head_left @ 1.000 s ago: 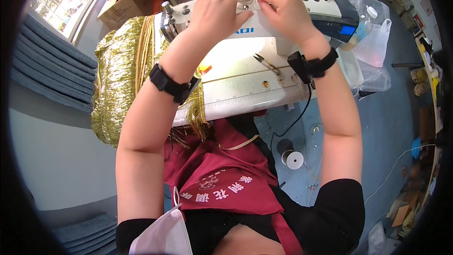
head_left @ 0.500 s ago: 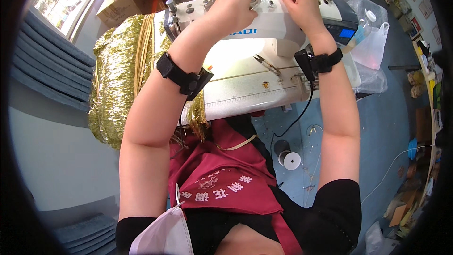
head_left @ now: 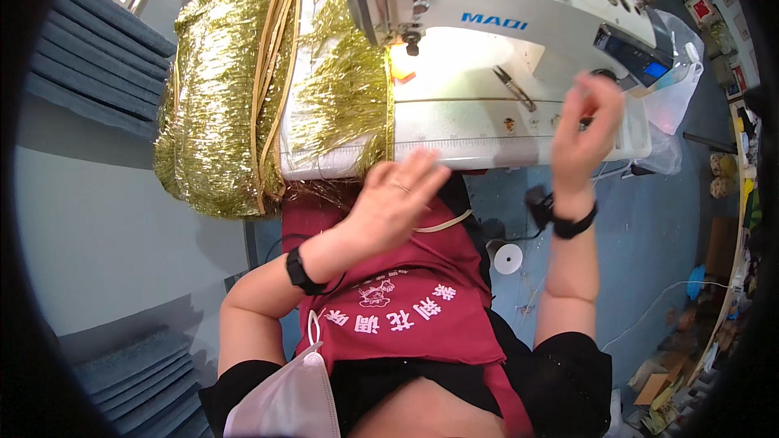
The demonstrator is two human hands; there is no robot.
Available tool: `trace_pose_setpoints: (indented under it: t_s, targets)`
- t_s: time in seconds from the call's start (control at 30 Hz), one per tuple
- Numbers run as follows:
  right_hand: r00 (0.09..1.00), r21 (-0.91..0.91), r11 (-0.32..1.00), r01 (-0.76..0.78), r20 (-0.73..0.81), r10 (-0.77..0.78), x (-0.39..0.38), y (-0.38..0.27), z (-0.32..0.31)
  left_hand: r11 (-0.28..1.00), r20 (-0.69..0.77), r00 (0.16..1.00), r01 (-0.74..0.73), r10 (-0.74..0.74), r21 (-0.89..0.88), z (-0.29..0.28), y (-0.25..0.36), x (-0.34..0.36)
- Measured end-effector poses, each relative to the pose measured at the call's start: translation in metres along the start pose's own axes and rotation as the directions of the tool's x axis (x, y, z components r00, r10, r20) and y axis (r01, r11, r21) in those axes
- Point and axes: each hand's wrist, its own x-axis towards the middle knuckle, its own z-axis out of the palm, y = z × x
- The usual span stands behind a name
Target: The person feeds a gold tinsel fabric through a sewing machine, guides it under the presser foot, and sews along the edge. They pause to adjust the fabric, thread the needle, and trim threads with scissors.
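Note:
A white sewing machine [head_left: 560, 24] stands across the white work table [head_left: 471, 134], its lamp lighting the needle area. Gold tinsel fringe [head_left: 337, 89] lies on the table left of the needle, its braided edge running toward me. My left hand [head_left: 398, 203] is at the table's front edge beside the fringe's near end, fingers stretched out and holding nothing visible. Over the right part of the table hangs my right hand [head_left: 588, 126], fingers partly bent and smeared by motion; whether it holds anything is unclear. Thread snips [head_left: 514, 88] lie on the table between needle and right hand.
A thick gold fringe bundle [head_left: 219, 89] with tan bands fills the table's left side. A white-ended spool [head_left: 508, 259] stands on the blue floor. Plastic bags [head_left: 677, 97] hang beyond the machine's right end. Blue curtains [head_left: 105, 57] are at the left.
Both hands have left the top of the machine and come down toward me, the left to the table's front edge, the right over its right side. The view has shifted.

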Motion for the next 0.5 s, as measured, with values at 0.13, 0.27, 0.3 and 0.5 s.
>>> trace_pose_setpoints:
  t_s: [0.13, 0.27, 0.3, 0.5]
  targets:
    - [0.891, 0.152, 0.957, -0.247, 0.425, 0.162, -0.085, -0.052, 0.043, 0.979, -0.090, 0.981, 0.179, -0.170, 0.102, -0.014, -0.058, -0.020]
    - [0.811, 0.031, 0.979, -0.203, 0.565, 0.151, -0.111, -0.087, 0.090, 0.978, -0.243, 0.948, 0.210, -0.204, -0.002, -0.024, -0.091, 0.007]
    - [0.808, 0.003, 0.983, -0.183, 0.571, 0.149, -0.110, -0.092, 0.102, 0.974, -0.248, 0.943, 0.228, -0.222, -0.004, -0.027, -0.096, 0.016]
    - [0.803, -0.131, 0.983, -0.125, 0.569, 0.178, -0.110, -0.105, 0.134, 0.979, -0.247, 0.957, 0.179, -0.151, 0.097, -0.018, -0.109, 0.050]
